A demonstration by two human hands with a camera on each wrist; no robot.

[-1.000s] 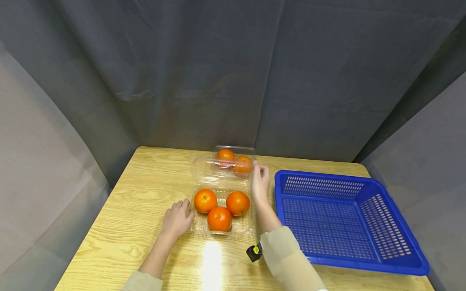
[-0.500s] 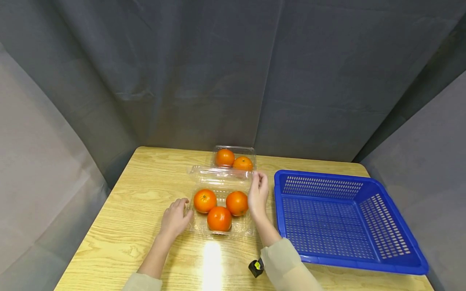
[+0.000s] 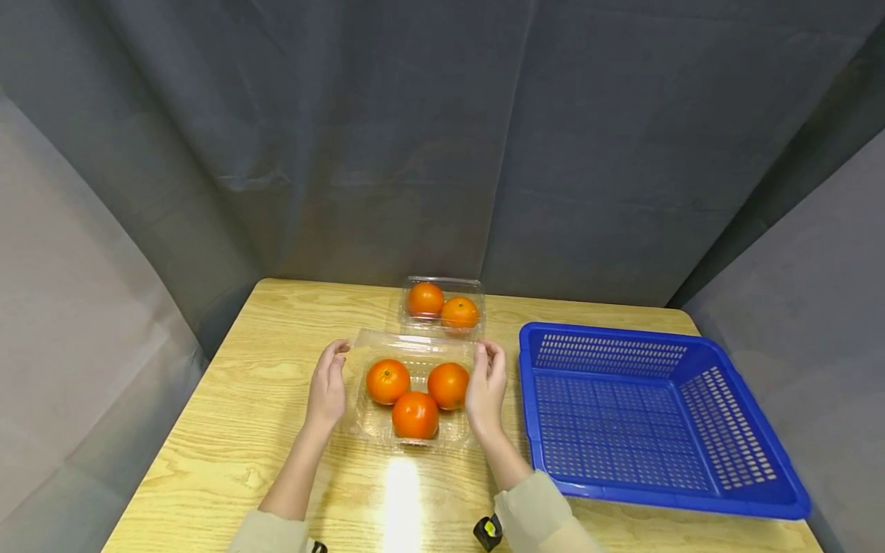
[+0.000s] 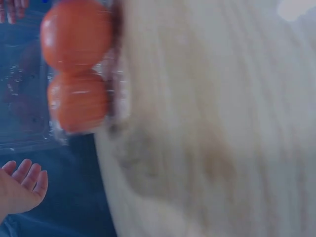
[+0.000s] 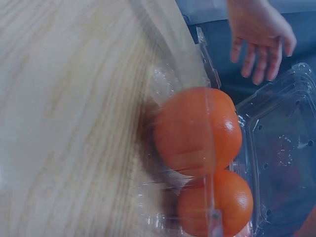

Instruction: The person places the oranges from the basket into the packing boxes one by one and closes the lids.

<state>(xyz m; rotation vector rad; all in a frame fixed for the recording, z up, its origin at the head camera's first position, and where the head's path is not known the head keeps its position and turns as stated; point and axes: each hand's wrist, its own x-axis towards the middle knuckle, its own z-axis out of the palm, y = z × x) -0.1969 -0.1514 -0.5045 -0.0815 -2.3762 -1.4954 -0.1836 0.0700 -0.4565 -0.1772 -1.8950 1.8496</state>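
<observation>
Hands are sitting on either side of the clear plastic clamshell box (image 3: 415,388) mid-table, lid folded down over three round oranges (image 3: 415,415). Left hand (image 3: 328,384) is touching the left edge with fingers loosely bent, right hand (image 3: 486,382) is doing the same on the right; can't tell if either is actually pinching. Behind it, a second smaller clear box (image 3: 442,306) is holding two oranges. Big blue perforated plastic basket (image 3: 650,418) is lying on the right of the wooden table (image 3: 235,430).
</observation>
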